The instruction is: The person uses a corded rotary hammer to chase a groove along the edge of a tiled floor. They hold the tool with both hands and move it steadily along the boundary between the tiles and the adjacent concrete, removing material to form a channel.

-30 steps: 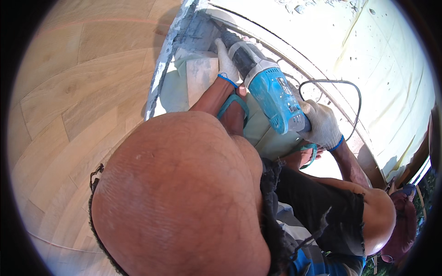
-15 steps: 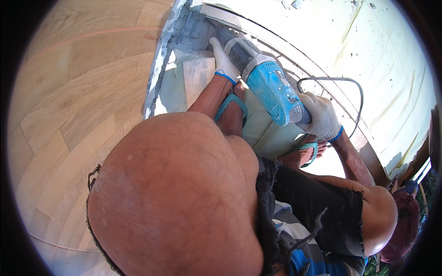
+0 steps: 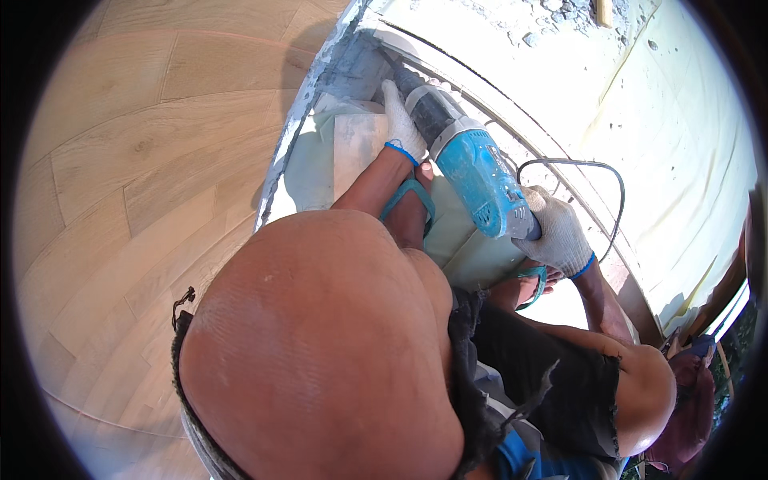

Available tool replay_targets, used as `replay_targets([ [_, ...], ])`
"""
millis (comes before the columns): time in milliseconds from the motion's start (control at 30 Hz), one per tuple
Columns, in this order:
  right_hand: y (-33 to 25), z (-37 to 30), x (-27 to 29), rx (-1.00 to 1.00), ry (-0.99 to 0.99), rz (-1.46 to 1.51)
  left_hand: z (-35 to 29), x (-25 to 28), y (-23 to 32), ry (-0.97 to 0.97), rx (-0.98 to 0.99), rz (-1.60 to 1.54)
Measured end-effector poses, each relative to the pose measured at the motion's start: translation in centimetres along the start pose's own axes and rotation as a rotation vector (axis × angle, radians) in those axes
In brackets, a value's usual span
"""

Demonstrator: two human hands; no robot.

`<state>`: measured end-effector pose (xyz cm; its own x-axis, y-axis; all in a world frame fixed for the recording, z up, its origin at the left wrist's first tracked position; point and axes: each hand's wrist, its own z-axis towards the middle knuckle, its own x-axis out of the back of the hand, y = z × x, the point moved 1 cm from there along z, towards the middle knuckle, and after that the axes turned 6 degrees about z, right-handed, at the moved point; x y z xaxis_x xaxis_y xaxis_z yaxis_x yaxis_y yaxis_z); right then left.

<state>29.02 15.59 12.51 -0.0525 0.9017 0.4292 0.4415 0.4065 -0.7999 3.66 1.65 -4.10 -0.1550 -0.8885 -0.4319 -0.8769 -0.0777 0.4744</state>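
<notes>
Wood-grain planks (image 3: 120,200) floor the view from eight to eleven o'clock. Grey rubble (image 3: 564,11) lies at one o'clock, beside a short wooden stick (image 3: 604,12) cut off by the upper edge. Creased pale sheeting (image 3: 680,152) spreads toward three; maroon fabric (image 3: 690,400) sits bunched at four, near greenery (image 3: 746,340).
</notes>
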Motion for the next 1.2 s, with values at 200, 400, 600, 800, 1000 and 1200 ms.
replay_targets([
  [200,-0.3,-2.5,-0.3,0.116,0.084,-0.030,-5.0,-3.8,1.5,-0.004,0.047,0.017],
  [400,-1.3,-3.0,-1.0,0.123,0.065,-0.144,-3.5,-1.0,0.1,-0.174,0.130,-0.147],
  [600,-2.6,-3.4,-2.1,0.159,0.071,-0.199,-3.8,-1.1,0.4,-0.302,0.201,-0.330],
  [800,-2.9,-3.9,-3.5,0.133,0.062,-0.221,-0.9,1.7,-0.9,-0.322,0.167,-0.193],
  [1000,-4.5,-3.2,-3.4,0.042,-0.034,-0.216,-4.8,-0.7,1.5,-0.284,0.184,-0.258],
  [1200,-4.0,-2.8,-4.2,0.086,0.061,-0.231,-4.1,-0.2,1.5,-0.236,0.154,-0.206],
])
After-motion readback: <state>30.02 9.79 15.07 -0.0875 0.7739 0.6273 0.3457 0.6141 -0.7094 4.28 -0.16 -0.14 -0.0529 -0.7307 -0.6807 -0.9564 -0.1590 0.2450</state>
